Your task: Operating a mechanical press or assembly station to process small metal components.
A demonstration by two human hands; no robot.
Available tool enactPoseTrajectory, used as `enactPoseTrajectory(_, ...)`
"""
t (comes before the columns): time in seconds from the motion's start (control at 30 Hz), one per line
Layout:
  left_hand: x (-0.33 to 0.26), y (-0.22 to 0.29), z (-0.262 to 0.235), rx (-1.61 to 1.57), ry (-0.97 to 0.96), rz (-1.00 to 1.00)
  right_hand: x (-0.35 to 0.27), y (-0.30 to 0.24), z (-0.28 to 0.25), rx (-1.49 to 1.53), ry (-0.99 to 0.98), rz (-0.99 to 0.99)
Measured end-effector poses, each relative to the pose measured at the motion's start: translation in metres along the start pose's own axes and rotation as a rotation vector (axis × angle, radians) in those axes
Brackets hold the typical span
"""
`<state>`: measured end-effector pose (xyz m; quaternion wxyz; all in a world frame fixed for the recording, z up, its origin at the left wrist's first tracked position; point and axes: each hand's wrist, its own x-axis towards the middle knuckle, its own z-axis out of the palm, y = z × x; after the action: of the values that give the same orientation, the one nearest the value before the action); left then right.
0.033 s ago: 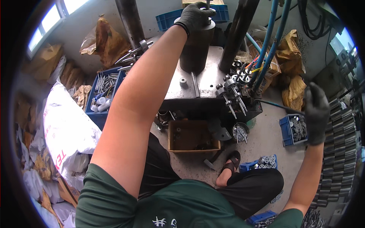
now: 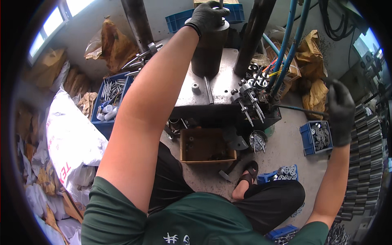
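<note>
My left hand [image 2: 207, 17], in a dark grey glove, reaches to the top of a thick dark steel cylinder [image 2: 208, 53]. Its fingers are closed round a narrow upright metal rod [image 2: 221, 4] above the pale round disc [image 2: 222, 27] on the cylinder's end; their grip is partly hidden. Off to the right, my gloved right hand [image 2: 342, 112] is at the outer end of a thin dark lever [image 2: 300, 109], apparently gripping it. Beneath the cylinder, a small metal ring [image 2: 195, 86] and a loose bar [image 2: 208, 90] lie on the steel plate [image 2: 185, 92].
Dark columns [image 2: 139, 24] flank the cylinder. Shafts with collars [image 2: 247, 96] lie at the plate's right edge, by blue hoses [image 2: 290, 49]. A blue crate of rods [image 2: 102, 122] stands left. A wooden box [image 2: 208, 162], hammer [image 2: 225, 175] and blue bin of metal parts [image 2: 312, 143] are on the floor.
My right hand has moved slightly upward in the picture, and the lever's outer end has risen with it. My left hand stays at the cylinder's top.
</note>
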<state>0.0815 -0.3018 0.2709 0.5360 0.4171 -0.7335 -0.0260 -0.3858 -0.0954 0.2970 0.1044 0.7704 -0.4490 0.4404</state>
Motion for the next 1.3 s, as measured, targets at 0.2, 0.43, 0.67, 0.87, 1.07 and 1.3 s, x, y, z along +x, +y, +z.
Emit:
enactPoseTrajectory(0.2,0.003,0.014,0.003,-0.812,-0.067,-0.392,0.083,0.029,0.026,-0.253,-0.089,0.089)
enactPoseTrajectory(0.43,0.007,0.01,-0.006,-0.839,-0.175,-0.398,0.106,0.045,0.033,-0.305,-0.119,0.208)
enactPoseTrajectory(0.67,-0.01,0.035,0.015,-0.344,0.017,-0.167,0.09,0.057,0.03,-0.288,0.045,0.169)
enactPoseTrajectory(0.87,-0.099,0.053,0.011,0.003,0.088,0.204,0.052,0.014,0.029,-0.167,0.219,0.289)
enactPoseTrajectory(1.07,-0.279,0.177,0.044,-0.816,-0.267,-0.33,-0.04,0.006,-0.012,-0.042,0.435,0.358)
enactPoseTrajectory(1.3,-0.393,0.205,0.061,-0.993,-0.375,-0.76,-0.191,-0.027,0.049,1.412,0.652,1.5)
